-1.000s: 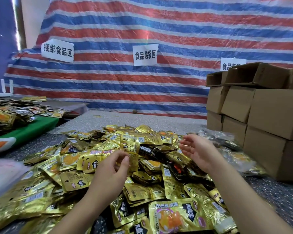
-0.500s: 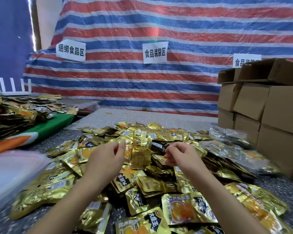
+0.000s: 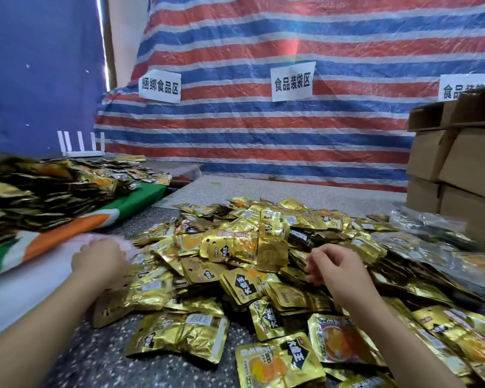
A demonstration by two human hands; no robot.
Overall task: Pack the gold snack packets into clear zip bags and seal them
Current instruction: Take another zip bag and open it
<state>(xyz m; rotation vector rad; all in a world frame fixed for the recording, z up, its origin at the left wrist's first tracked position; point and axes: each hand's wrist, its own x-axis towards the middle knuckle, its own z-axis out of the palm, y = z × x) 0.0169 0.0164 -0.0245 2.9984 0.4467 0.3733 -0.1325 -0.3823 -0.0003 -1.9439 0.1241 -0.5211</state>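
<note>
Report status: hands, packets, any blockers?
Left hand on the white bag stack, grip unclear. Right hand loosely curled over the gold packets, holding nothing. Filled clear bags far right. No blockers.

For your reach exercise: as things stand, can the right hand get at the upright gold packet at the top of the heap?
Probably yes: the right hand hovers beside the upright gold packet, with only low-lying packets between them.

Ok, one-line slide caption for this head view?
Left hand on stacked clear bags, right hand over the gold snack packet pile.
</note>
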